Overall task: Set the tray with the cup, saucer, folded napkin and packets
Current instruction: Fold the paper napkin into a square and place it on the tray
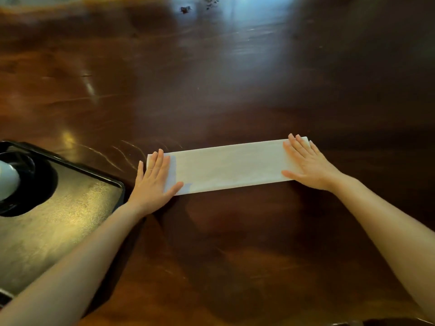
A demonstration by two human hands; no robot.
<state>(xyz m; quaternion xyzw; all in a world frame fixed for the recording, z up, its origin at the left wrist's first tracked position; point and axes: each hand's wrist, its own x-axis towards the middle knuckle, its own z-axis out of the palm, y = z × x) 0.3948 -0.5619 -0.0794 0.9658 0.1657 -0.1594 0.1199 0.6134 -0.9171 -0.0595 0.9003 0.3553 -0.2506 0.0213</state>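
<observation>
A white napkin [227, 167], folded into a long narrow strip, lies flat on the dark wooden table. My left hand [154, 182] rests palm down on its left end, fingers spread. My right hand [306, 163] presses flat on its right end in the same way. At the left stands a metal tray [70, 215] with a dark rim. On the tray sits a black saucer [40, 184] with a white cup [8, 180] on it, cut off by the frame edge. No packets are in view.
The glossy brown table [235, 78] stretches far ahead and to the right. A few small dark specks [186, 9] lie near its far edge. The tray's corner sits just left of my left wrist.
</observation>
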